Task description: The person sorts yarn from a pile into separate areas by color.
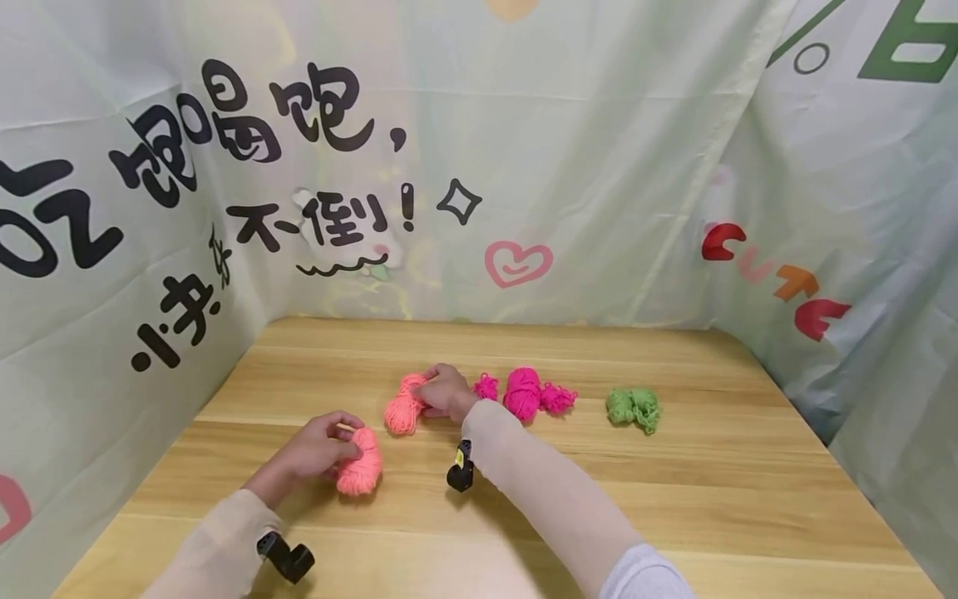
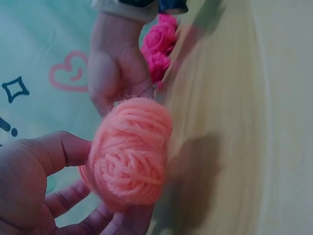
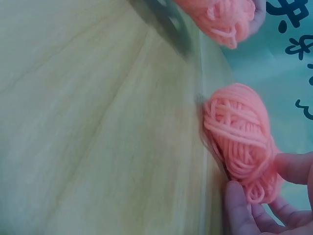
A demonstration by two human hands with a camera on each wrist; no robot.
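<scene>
My left hand [image 1: 316, 448] grips a coral-pink ball of yarn [image 1: 360, 467] at the left front of the table. In the left wrist view the thumb lies on one side of this ball [image 2: 131, 156] and the fingers curl beneath it; its shadow falls on the wood. Farther back, my right hand [image 1: 446, 391] pinches one end of a second coral-pink ball of yarn [image 1: 402, 411]. The right wrist view has the thumb and fingertips round the narrow end of that ball [image 3: 240, 134], where small loops of strand stick out.
Right of my right hand, magenta yarn [image 1: 522, 394] lies in a row, a ball with looser bunches on both sides, one partly behind the hand. Farther right is green yarn [image 1: 633, 408] with loose strands. A printed curtain [image 1: 599, 166] borders the wooden table [image 1: 674, 507].
</scene>
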